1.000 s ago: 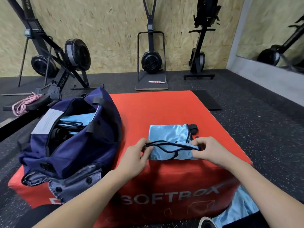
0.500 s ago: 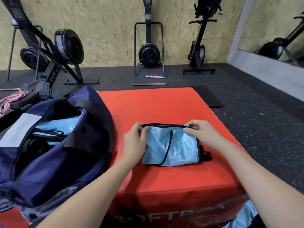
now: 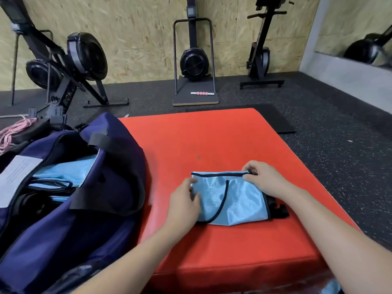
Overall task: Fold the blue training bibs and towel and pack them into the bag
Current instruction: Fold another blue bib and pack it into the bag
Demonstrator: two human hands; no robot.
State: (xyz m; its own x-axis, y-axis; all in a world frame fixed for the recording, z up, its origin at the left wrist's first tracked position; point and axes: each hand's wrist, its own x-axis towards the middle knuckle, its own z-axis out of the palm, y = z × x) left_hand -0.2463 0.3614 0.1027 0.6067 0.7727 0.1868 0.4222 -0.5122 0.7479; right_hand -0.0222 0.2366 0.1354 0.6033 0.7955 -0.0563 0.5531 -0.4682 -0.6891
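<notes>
The folded blue bib point(image 3: 233, 200) lies flat on top of the red soft box point(image 3: 212, 141), toward its near edge, with dark trim along the top and a dark cord looping across the front. A black buckle bit point(image 3: 280, 211) pokes out from under its right side. The right hand point(image 3: 263, 179) sits at the bib's top right corner, fingers curled and pinching the dark top edge. The left hand point(image 3: 184, 202) is at the bib's left edge, fingers bent and gripping the fabric there, though it's a bit blurry.

Left of that, the navy bag point(image 3: 74, 219) sits unzipped on the box, well apart from the bib, with more light blue fabric point(image 3: 63, 172) already inside plus a white label point(image 3: 14, 179) on the flap. Behind everything: rowing machines point(image 3: 80, 60) against an OSB wall, a pink rope point(image 3: 14, 129) on the floor at far left, and a pink roller point(image 3: 202, 93) on a board.
</notes>
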